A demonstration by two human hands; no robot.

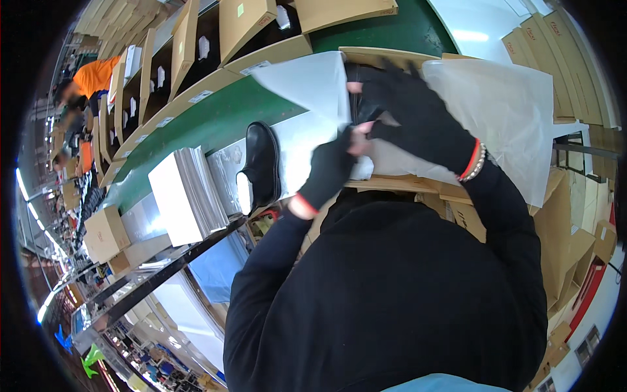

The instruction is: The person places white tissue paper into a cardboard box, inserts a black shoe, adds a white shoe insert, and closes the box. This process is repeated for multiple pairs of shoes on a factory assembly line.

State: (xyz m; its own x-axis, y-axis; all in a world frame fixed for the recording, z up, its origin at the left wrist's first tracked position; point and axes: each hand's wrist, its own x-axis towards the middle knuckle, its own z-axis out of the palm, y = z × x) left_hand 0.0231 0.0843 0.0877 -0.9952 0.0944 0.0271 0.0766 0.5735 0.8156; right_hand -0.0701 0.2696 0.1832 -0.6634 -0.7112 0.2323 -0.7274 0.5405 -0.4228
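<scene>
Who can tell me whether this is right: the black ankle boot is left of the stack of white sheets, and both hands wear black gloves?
The side is wrong: the head view shows the black ankle boot right of the stack of white sheets. The left hand and right hand do wear black gloves.

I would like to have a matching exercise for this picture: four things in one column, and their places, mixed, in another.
1. Shiny black ankle boot
2. Thick stack of white sheets
3. Bracelet of pale round beads
4. Thin, translucent white sheet

A. Around the wrist of the black-gloved right hand
B. Immediately left of the boot
C. Spread rightward past the right hand
D. Between the stack and the black-gloved left hand

Pairs: 1-D, 2-B, 3-A, 4-C.
</scene>
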